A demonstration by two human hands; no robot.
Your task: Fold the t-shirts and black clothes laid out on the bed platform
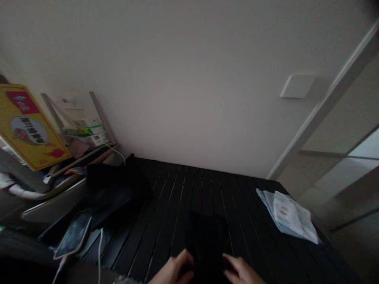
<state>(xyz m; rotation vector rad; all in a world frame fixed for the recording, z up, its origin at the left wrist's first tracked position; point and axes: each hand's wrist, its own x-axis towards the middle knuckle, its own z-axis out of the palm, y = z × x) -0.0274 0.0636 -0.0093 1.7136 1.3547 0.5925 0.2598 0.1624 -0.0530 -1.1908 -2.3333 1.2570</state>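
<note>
Both my hands reach in at the bottom edge, on a dark slatted table (177,197). My left hand (174,270) and my right hand (241,270) lie on either side of a small black cloth item (209,240) that rests flat on the slats. The fingers of each hand curl onto the near edge of the cloth and touch it. Whether they pinch it is hard to tell in the dim light.
A larger black cloth heap (115,193) lies at the left. A phone (74,234) on a white cable sits beside it. A yellow box (26,126) and cluttered trays stand at the far left. Printed white sheets (288,215) rest near the table's right edge.
</note>
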